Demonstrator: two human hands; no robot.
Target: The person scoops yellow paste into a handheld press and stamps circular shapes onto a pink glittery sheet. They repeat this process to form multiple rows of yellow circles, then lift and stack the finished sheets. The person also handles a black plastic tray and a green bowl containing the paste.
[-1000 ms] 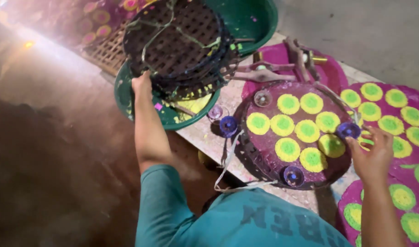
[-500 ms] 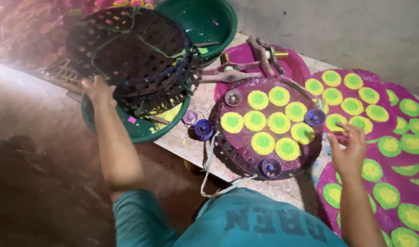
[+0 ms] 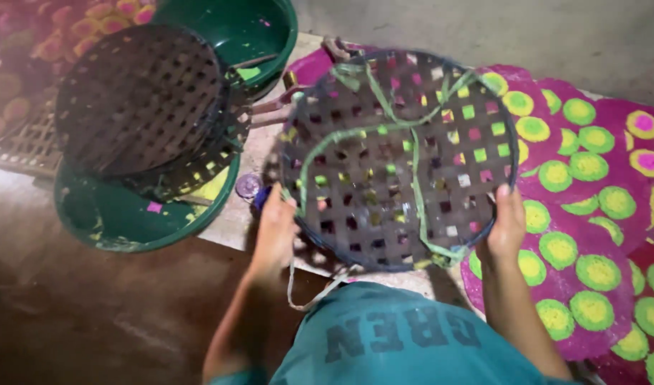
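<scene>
Both hands grip the round woven tray by its near rim, the left hand closed on its left edge and the right hand on its right. The tray hangs tilted just right of the stacked trays in the green basin, apart from them, with purple sheets of yellow-green discs close beyond its right edge.

Dim overall, with warm glare burning out the far left edge just left of the round dark woven lattice tray. The floor below and left of that tray sinks into brown shadow (nearly featureless). Edges look soft, and colours oversaturated on its right.
</scene>
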